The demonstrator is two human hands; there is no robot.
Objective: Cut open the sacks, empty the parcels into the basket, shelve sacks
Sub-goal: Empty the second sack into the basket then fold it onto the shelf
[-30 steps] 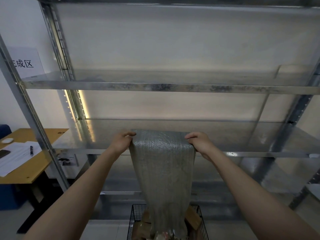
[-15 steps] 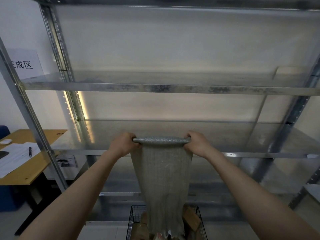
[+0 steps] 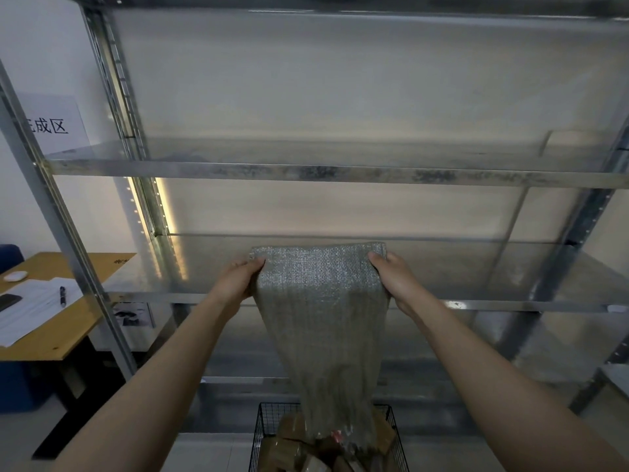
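Sacking of grey woven cloth, the sack point(image 3: 320, 321), hangs in front of the rack point(image 3: 63, 229), its top edge raised level with the rack's middle shelf point(image 3: 493, 270) and lying just over that shelf's front lip. The left hand point(image 3: 238, 284) grips the sack's upper left corner, thumb pressed on the face of the cloth; the other fingers are hidden behind the fabric, so how they lie cannot be told. The right hand point(image 3: 396, 284) grips the upper right corner the same way, thumb on top and the remaining fingers out of sight behind the weave. Both arms reach forward and up toward the rack. From the hands the sack narrows and drops straight down in front of the rack's lower shelves, its bottom end reaching into a black wire basket point(image 3: 259, 437) that stands on the floor at the foot of the rack. Brown parcels point(image 3: 289, 451) lie heaped in the basket, around the sack's lower end. Left of the rack stands a wooden desk point(image 3: 68, 338) with papers point(image 3: 30, 310), a pen point(image 3: 62, 296), a dark phone point(image 3: 8, 301) and a white mouse point(image 3: 15, 275) on it. A white sign point(image 3: 51, 124) with printed characters hangs on the wall behind the rack's left upright.
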